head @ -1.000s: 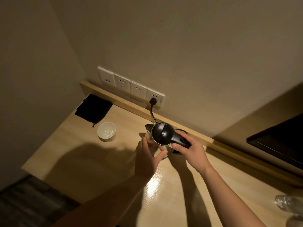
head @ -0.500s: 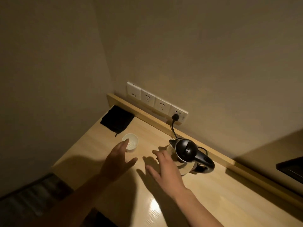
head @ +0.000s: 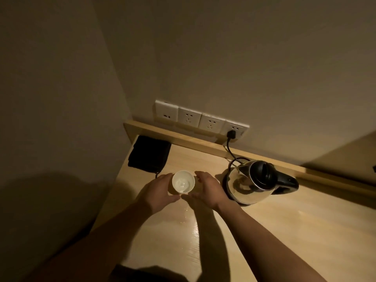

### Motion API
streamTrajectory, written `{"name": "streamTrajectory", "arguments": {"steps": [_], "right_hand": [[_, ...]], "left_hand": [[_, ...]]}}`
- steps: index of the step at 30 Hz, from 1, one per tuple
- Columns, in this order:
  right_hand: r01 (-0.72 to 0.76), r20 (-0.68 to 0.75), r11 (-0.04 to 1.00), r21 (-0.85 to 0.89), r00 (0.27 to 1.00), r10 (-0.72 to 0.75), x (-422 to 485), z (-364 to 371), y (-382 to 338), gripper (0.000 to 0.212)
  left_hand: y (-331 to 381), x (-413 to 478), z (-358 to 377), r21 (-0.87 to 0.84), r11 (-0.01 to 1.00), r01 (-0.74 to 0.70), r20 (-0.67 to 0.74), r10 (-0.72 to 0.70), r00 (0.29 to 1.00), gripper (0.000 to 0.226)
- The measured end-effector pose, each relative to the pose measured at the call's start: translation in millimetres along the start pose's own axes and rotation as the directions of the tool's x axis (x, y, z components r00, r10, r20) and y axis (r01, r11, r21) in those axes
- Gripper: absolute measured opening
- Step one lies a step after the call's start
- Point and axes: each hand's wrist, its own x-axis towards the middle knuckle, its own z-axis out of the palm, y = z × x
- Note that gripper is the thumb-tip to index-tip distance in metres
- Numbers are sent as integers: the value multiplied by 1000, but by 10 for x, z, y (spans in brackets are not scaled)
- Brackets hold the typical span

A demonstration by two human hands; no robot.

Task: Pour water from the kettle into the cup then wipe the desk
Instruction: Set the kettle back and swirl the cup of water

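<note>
head view: both hands cup the small white cup, the left hand curved on one side, the right hand on the other, thumbs nearly meeting under it; whether the palms actually press the cup i cannot tell. it looks to hold a little water. the steel kettle stands just beyond the right hand's knuckles, its cord plugged into the wall sockets. droplets glint on the desk near the right wrist. risks, as i judge: a sideways nudge could tip the cup, or the right hand could bump the kettle. a black folded cloth lies past the left fingertips, nothing blocking it
</note>
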Motion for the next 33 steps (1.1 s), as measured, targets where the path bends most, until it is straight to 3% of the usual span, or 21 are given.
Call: {"name": "streamTrajectory", "arguments": {"steps": [5, 10, 33], "right_hand": [[-1, -49, 999, 50, 999, 4, -2, 99, -46, 72], [21, -68, 992, 125, 998, -12, 3, 150, -59, 67], [27, -140, 985, 171, 990, -3, 787, -319, -271, 67]], "left_hand": [[-3, 87, -57, 0, 1000, -14, 34, 14, 999, 67], [-6, 126, -54, -12, 1000, -8, 60, 8, 998, 69], [227, 1041, -546, -167, 984, -66, 29, 71, 997, 70]]}}
